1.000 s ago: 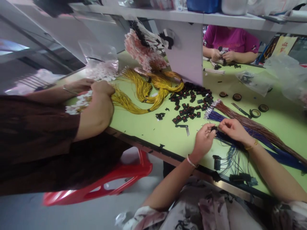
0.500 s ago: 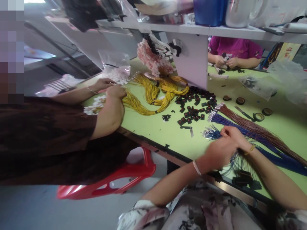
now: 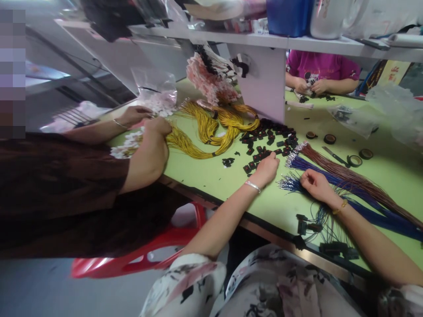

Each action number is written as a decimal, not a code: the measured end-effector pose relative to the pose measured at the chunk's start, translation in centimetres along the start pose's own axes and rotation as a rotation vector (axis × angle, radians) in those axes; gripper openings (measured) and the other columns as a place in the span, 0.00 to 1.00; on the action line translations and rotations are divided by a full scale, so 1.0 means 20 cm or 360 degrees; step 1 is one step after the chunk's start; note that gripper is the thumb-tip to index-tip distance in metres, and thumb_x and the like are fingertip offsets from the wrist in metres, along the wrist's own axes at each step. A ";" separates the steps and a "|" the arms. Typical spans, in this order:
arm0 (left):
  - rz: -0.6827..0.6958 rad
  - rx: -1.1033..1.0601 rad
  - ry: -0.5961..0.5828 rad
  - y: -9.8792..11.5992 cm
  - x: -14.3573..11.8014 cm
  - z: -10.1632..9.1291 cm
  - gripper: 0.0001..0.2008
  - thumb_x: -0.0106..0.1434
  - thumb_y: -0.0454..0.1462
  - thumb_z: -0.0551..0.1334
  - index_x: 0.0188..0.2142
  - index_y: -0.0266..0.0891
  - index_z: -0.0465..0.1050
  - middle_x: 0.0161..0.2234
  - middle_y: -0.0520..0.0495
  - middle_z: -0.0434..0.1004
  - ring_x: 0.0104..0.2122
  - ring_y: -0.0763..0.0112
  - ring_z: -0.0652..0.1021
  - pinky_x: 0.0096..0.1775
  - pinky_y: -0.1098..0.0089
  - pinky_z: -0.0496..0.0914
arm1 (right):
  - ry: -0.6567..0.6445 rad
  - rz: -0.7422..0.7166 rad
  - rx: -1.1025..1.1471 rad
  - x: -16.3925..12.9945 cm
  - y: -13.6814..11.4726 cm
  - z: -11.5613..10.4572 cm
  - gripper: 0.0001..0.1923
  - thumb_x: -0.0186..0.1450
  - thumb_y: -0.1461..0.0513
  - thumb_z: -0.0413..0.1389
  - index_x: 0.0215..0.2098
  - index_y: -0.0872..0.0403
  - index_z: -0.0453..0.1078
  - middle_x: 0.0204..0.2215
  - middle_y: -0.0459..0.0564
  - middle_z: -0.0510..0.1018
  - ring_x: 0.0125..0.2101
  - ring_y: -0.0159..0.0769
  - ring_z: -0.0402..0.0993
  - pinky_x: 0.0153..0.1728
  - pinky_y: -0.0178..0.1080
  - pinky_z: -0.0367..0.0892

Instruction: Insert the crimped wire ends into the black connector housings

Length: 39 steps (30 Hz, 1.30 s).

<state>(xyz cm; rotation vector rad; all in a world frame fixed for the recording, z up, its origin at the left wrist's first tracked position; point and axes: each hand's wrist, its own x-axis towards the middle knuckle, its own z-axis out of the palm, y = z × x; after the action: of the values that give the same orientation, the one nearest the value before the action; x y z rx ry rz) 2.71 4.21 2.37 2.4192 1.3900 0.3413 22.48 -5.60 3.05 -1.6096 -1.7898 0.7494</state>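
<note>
My left hand (image 3: 268, 169) reaches to the near edge of a pile of small black plastic connector housings (image 3: 261, 155). Its fingers are pressed together among them, and what they pinch is hidden. My right hand (image 3: 316, 186) is closed in a pinch at a bundle of blue wires (image 3: 291, 182) with silvery metal terminals on their ends. Below the right wrist, several black housings (image 3: 333, 249) joined to dark wires lie at the table's near edge. Beyond my right hand are a second blue wire bundle (image 3: 306, 166) and a brown wire bundle (image 3: 333, 169).
Scissors (image 3: 335, 156) and rolls of black tape (image 3: 329, 139) lie at the right. Yellow wire bundles (image 3: 198, 147) lie by a co-worker's hands (image 3: 158, 125) on the left. Another person in purple (image 3: 322, 72) works across the table, below a shelf (image 3: 231, 37). A red stool (image 3: 132, 255) stands below.
My left hand has moved from beside my right hand, forward and left to the black housings. Black housings with wires now show where it was. My right hand has stayed by the blue wires.
</note>
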 end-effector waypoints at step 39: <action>-0.0696 -0.3138 -0.0166 0.19 -0.30 0.13 0.08 0.58 0.31 0.63 0.38 0.32 0.74 0.30 0.46 0.74 0.28 0.78 0.74 0.30 0.77 0.68 | 0.0286 -0.0288 0.0132 -0.06 -0.13 0.11 0.06 0.57 0.64 0.53 0.23 0.54 0.65 0.19 0.43 0.66 0.21 0.29 0.58 0.24 0.33 0.55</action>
<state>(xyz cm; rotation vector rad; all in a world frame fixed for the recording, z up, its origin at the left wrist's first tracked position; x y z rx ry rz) 3.64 -3.13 1.25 0.4889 0.6538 0.8467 19.15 -7.10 3.41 -1.3931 -1.7236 0.5690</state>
